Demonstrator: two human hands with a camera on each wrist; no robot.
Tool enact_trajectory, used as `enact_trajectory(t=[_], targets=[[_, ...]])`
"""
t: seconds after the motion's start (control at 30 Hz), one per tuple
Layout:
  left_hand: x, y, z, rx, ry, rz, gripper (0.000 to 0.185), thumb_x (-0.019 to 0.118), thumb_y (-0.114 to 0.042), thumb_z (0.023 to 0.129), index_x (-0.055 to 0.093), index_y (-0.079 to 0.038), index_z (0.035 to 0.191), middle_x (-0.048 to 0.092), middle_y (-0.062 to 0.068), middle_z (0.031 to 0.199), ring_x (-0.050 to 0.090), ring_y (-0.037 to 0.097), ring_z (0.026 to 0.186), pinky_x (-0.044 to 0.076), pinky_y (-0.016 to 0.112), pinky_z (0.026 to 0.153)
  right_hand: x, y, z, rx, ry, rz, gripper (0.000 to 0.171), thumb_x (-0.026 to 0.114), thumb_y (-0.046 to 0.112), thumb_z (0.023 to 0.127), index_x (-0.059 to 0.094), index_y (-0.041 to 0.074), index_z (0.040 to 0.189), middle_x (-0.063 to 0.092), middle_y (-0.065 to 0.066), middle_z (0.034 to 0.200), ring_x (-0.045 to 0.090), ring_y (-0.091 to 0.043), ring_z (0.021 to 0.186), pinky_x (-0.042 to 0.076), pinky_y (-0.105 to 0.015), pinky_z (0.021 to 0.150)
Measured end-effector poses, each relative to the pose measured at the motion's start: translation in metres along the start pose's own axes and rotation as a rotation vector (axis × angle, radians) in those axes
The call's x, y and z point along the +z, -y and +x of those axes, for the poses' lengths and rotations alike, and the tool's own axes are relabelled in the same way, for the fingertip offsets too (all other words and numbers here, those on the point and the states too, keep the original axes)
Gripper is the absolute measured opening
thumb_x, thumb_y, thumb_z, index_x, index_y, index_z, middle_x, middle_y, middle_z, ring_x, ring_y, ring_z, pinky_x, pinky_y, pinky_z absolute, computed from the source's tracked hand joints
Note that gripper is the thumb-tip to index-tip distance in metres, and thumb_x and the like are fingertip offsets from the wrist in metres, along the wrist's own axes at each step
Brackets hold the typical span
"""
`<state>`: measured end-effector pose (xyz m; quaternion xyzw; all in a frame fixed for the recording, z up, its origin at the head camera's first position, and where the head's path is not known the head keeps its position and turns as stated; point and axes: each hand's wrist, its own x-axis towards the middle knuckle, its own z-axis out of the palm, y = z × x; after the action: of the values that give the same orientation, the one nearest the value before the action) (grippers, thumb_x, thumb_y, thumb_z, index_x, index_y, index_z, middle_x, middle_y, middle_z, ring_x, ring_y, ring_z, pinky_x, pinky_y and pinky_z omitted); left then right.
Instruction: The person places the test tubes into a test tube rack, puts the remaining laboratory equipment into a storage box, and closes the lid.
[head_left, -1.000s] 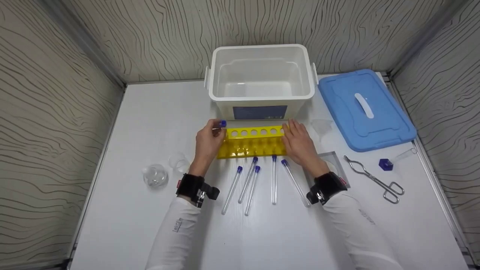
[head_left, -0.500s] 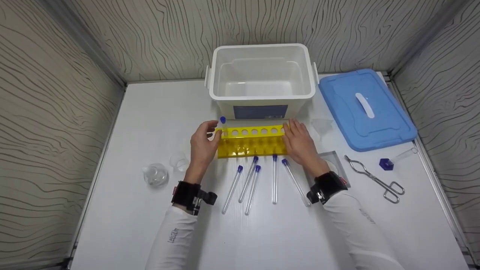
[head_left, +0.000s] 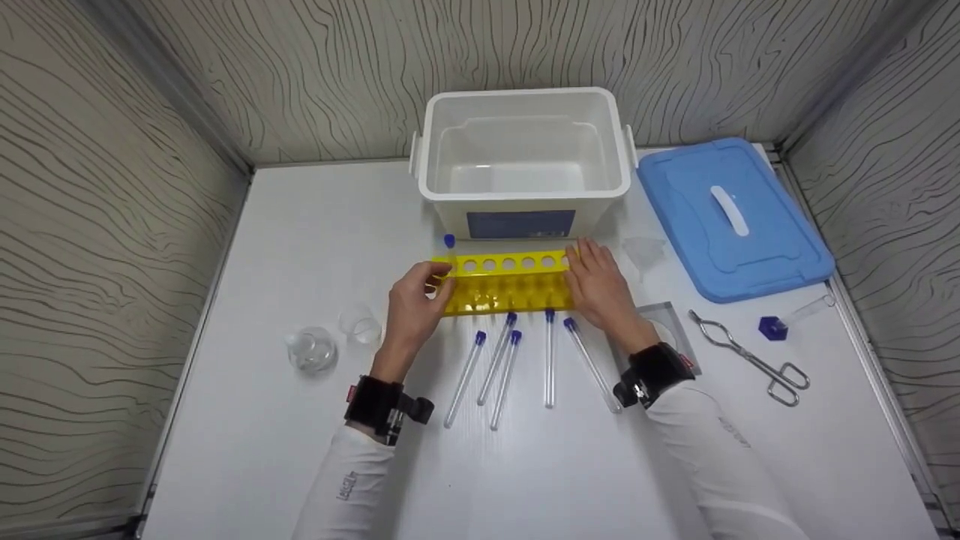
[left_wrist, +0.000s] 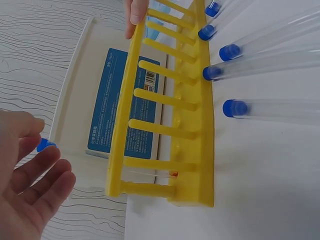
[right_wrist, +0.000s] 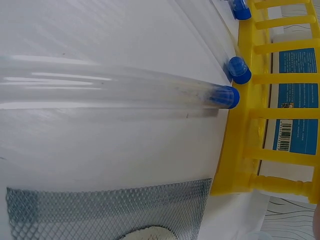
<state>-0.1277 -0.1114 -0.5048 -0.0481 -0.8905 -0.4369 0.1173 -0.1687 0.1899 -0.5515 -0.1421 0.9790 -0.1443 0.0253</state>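
A yellow test tube rack point(head_left: 510, 289) stands on the white table in front of the box. In its leftmost hole stands a test tube with a blue cap point(head_left: 449, 240). My left hand point(head_left: 416, 304) is beside that end; in the left wrist view its fingers are loosely bent near the blue cap point(left_wrist: 46, 145), with nothing held. At the other end, my right hand point(head_left: 600, 285) grips the rack's top rail, fingertips point(left_wrist: 137, 11) on it. Several blue-capped test tubes point(head_left: 550, 367) lie in front of the rack, caps towards it.
Behind stands a white box point(head_left: 525, 196), its blue lid point(head_left: 750, 255) lying at the right. Also on the right are a funnel point(head_left: 643, 253), wire gauze point(head_left: 679, 330), tongs point(head_left: 750, 360) and a measuring cylinder point(head_left: 806, 313). A flask point(head_left: 311, 351) and beaker point(head_left: 361, 327) sit left.
The left hand has let go of the capped tube, which now stands in the rack's left hole. Its fingers have dropped slightly below the cap. The right hand stays on the rack.
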Motion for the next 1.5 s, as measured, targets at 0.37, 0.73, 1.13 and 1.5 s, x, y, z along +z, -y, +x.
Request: enact_trajectory(t=[0.37, 0.73, 1.13, 1.5], targets=[[0.022, 0.007, -0.025, -0.011, 0.164, 0.116, 0.02, 0.07, -0.02, 0.091, 0.069, -0.009, 0.107, 0.073, 0.006, 0.095, 0.066, 0.02, 0.079, 0.057, 0.025, 0.07, 0.0, 0.001, 0.001, 0.024, 0.036, -0.006, 0.059, 0.032, 0.033, 0.106, 0.029, 0.0, 0.154, 0.022, -0.022, 0.164, 0.02, -0.037, 0.154, 0.012, -0.05, 0.128], [0.04, 0.018, -0.038, -0.053, 0.325, 0.184, 0.025, 0.07, -0.025, 0.09, 0.071, -0.006, 0.106, 0.073, 0.008, 0.092, 0.067, 0.017, 0.075, 0.056, 0.031, 0.068, -0.001, 0.002, 0.0, 0.02, 0.023, -0.003, 0.058, 0.032, 0.033, 0.106, 0.029, 0.001, 0.154, 0.023, -0.022, 0.164, 0.02, -0.037, 0.154, 0.013, -0.05, 0.128], [0.051, 0.028, -0.049, -0.149, 0.424, 0.276, 0.031, 0.071, -0.025, 0.088, 0.072, -0.003, 0.11, 0.074, 0.01, 0.09, 0.064, 0.019, 0.074, 0.053, 0.032, 0.064, -0.001, 0.002, 0.0, 0.014, 0.013, 0.006, 0.058, 0.033, 0.032, 0.106, 0.029, 0.0, 0.154, 0.023, -0.022, 0.163, 0.02, -0.038, 0.153, 0.012, -0.051, 0.128], [0.058, 0.031, -0.05, -0.188, 0.441, 0.299, 0.028, 0.072, -0.022, 0.085, 0.074, -0.002, 0.104, 0.073, 0.009, 0.09, 0.06, 0.018, 0.073, 0.054, 0.033, 0.068, 0.0, 0.001, 0.0, -0.001, 0.008, 0.017, 0.057, 0.031, 0.032, 0.107, 0.031, -0.001, 0.153, 0.024, -0.023, 0.163, 0.021, -0.038, 0.153, 0.012, -0.05, 0.128]])
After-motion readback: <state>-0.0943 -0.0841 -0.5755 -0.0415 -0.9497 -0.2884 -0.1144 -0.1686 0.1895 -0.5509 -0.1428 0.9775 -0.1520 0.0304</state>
